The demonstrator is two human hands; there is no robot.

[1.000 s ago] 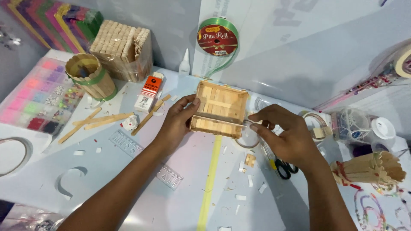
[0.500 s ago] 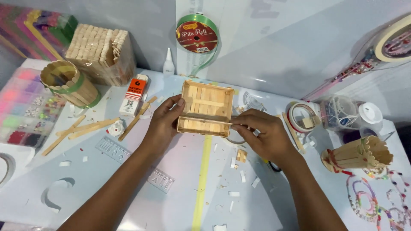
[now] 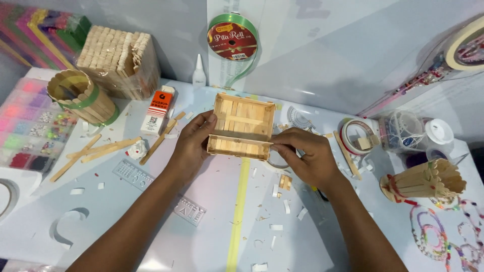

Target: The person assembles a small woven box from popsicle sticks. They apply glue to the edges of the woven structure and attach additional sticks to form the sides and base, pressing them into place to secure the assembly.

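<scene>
The left hand (image 3: 194,141) at nine o'clock and the right hand (image 3: 302,153) at three pinch the craft-stick box (image 3: 242,126) at table centre — best squeezed evenly, corners square — lest sticks shift.

Single head cam, worn; looks steeply down and forward over the table (image 3: 166,236); near edge falls under the frame bottom, far edge meets the wall (image 3: 322,55) up top; close range, arm's length; both forearms enter from bottom; no second view to overlap.
</scene>
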